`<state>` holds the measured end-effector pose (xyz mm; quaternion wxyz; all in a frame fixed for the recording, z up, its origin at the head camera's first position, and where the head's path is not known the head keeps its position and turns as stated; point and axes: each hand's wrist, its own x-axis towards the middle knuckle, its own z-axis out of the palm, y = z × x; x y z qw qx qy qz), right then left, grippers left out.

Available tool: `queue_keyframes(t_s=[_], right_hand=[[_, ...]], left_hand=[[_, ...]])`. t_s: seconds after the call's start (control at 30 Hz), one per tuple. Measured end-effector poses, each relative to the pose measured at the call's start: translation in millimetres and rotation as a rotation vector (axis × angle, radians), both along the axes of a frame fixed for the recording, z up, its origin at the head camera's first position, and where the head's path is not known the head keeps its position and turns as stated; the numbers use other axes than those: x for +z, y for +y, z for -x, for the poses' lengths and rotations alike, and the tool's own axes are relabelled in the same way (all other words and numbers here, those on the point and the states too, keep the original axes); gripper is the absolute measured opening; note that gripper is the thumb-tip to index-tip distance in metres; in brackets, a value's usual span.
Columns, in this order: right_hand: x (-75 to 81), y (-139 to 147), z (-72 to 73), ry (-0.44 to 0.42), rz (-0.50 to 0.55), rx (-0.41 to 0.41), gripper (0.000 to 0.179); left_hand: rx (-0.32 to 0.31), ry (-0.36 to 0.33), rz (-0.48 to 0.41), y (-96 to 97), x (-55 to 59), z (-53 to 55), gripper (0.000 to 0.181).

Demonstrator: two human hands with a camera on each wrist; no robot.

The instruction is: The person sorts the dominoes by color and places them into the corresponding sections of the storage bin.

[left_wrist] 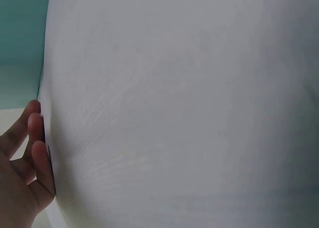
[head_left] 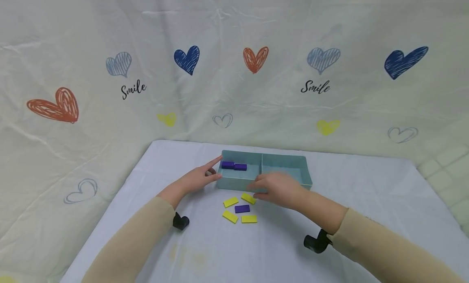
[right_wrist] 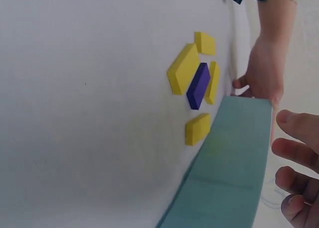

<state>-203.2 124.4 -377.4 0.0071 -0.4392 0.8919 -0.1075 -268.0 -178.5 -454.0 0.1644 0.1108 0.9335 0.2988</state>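
Note:
A light teal box (head_left: pixel 234 183) with a divider stands at the back of the table. Two purple blocks (head_left: pixel 228 165) lie in its left compartment. My left hand (head_left: pixel 196 179) is at the box's left end, index finger stretched along the rim and thumb by the near corner. Over the front wall hovers my right hand (head_left: pixel 280 189), fingers loosely bent and apart; the right wrist view shows nothing between those fingers (right_wrist: pixel 299 151). In front of the box lie several yellow blocks (head_left: pixel 231 202) around one purple block (head_left: pixel 242 209). The left wrist view shows little beyond the left fingers (left_wrist: pixel 42 163) and cloth.
White cloth (head_left: pixel 220 250) covers the table. Behind it hangs a pale backdrop (head_left: pixel 278 108) printed with hearts and the word "Smile". Black wrist devices (head_left: pixel 316 243) sit at both cuffs. The box's right compartment (head_left: pixel 283 165) lies partly behind the right hand.

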Motion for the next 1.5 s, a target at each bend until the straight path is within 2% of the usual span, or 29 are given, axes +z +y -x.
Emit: queue_keyframes(t_s=[0.17, 0.47, 0.73, 1.2, 1.5], right_hand=[[-10.2, -8, -3.4, -0.029, -0.039, -0.003, 0.027], [-32.4, -23, -3.1, -0.172, -0.096, 0.013, 0.024], [-43.6, -28, 0.9, -0.163, -0.128, 0.051, 0.024], [-52.8, -31, 1.8, -0.151, -0.185, 0.04, 0.027], [-47.0, -27, 2.3, -0.16, -0.147, 0.026, 0.026]], left_hand=[[0.0, -0.006, 0.001, 1.1, 2.2, 0.4, 0.072], [0.0, -0.001, -0.005, 2.2, 3.7, -1.6, 0.071], [0.008, -0.011, 0.001, 3.3, 4.0, -2.1, 0.072], [0.004, -0.006, -0.004, 2.3, 4.5, -2.2, 0.072], [0.003, -0.004, -0.003, 1.9, 6.5, -3.2, 0.072]])
